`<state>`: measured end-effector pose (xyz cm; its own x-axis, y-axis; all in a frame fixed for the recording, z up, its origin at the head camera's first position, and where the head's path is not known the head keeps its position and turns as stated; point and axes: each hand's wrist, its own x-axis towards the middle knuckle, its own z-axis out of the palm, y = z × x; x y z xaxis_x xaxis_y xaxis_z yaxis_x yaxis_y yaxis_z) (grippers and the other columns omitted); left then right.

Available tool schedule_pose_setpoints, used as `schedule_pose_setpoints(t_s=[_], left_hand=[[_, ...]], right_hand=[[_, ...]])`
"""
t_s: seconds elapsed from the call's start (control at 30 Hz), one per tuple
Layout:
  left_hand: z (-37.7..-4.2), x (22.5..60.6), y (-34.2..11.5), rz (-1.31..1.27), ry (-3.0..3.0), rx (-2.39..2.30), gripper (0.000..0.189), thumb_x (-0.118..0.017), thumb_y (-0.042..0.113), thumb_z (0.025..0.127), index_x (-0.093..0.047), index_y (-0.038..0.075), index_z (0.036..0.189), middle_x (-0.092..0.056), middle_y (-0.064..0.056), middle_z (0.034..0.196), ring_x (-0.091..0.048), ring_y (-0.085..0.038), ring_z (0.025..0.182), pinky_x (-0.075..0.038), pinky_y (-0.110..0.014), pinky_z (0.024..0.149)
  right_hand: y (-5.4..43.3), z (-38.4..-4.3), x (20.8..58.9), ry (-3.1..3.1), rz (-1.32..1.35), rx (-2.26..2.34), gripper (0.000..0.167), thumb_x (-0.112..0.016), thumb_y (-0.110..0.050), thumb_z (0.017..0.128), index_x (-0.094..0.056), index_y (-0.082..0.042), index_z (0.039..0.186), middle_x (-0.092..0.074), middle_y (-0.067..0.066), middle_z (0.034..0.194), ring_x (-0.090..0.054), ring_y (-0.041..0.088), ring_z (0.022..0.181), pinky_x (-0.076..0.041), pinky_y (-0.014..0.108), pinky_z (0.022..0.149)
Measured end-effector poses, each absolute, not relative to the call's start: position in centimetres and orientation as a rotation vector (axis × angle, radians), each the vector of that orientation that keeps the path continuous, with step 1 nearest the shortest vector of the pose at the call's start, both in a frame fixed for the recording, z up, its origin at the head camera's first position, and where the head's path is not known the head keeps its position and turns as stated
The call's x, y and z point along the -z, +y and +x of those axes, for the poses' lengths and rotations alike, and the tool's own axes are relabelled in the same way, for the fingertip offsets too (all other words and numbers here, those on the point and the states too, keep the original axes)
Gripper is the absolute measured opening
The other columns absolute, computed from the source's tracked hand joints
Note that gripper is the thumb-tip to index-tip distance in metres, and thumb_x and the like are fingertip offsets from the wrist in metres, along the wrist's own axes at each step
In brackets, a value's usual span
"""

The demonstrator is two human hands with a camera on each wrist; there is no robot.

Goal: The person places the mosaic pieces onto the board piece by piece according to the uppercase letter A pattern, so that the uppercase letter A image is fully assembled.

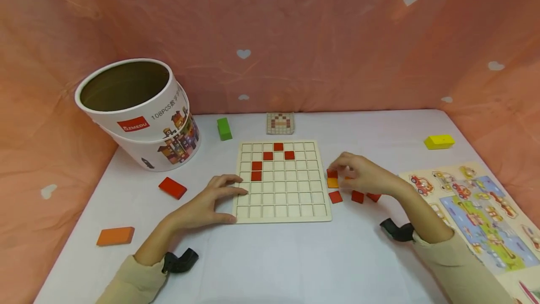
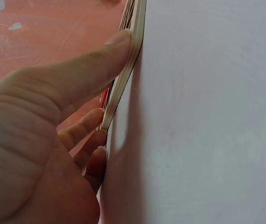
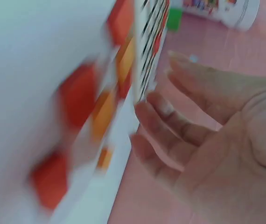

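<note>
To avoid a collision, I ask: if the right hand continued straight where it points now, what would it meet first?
The right hand would probably meet the red square tile by its fingertips, beside the wooden grid board; depth is unclear, so it might pass above and reach the board.

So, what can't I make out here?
Head view: floor of the bucket, hidden by its wall.
Head view: part of a red tile, behind the right hand.
Head view: detail on the card, too tiny.
Head view: right side of the picture sheet, cut by the frame.
Right wrist view: edges of loose tiles, blurred.
</note>
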<state>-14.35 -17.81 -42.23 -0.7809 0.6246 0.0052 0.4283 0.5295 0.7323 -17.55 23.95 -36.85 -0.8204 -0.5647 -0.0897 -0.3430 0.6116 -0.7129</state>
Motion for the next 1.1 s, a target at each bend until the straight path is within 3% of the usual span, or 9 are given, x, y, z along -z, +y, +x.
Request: schedule_pose_setpoints(t_s=[0.1, 0.27, 0.77, 1.1], left_hand=[[-14.4, 42.2, -17.8, 0.881, 2.511, -1.094, 0.056, -0.084, 0.029, 0.080, -0.064, 0.019, 0.132, -0.037, -0.006, 0.150, -0.025, -0.031, 0.140, -0.026, -0.061, 0.111], [-14.5, 42.1, -17.6, 0.866, 2.504, -1.101, 0.056, -0.084, 0.029, 0.080, -0.064, 0.020, 0.132, -0.038, -0.005, 0.150, -0.025, -0.031, 0.141, -0.025, -0.062, 0.111], [-14.4, 42.4, -17.8, 0.854, 2.511, -1.116, 0.056, -0.085, 0.029, 0.079, -0.065, 0.021, 0.131, -0.039, -0.005, 0.150, -0.025, -0.031, 0.141, -0.025, -0.061, 0.112], [-14.3, 42.2, -17.7, 0.840, 2.498, -1.107, 0.056, -0.084, 0.029, 0.080, -0.064, 0.020, 0.132, -0.037, -0.005, 0.151, -0.024, -0.032, 0.141, -0.024, -0.062, 0.112]], right_hand=[[26.8, -16.6, 37.3, 2.559, -0.682, 1.002, 0.029, -0.072, 0.003, 0.085, -0.065, 0.001, 0.113, -0.065, 0.008, 0.109, -0.056, 0.026, 0.099, -0.050, 0.037, 0.086], [30.2, -14.7, 38.4, 2.653, -0.674, 1.031, 0.031, -0.076, 0.001, 0.082, -0.067, 0.000, 0.111, -0.066, 0.006, 0.107, -0.056, 0.016, 0.091, -0.048, 0.026, 0.079], [31.0, -13.8, 40.4, 2.718, -0.684, 1.177, 0.033, -0.078, 0.005, 0.079, -0.068, -0.002, 0.110, -0.067, 0.005, 0.100, -0.055, 0.012, 0.082, -0.045, 0.021, 0.070], [30.5, -13.8, 40.0, 2.694, -0.677, 1.099, 0.032, -0.077, 0.005, 0.079, -0.068, -0.003, 0.108, -0.065, 0.004, 0.102, -0.053, 0.011, 0.085, -0.046, 0.022, 0.073]])
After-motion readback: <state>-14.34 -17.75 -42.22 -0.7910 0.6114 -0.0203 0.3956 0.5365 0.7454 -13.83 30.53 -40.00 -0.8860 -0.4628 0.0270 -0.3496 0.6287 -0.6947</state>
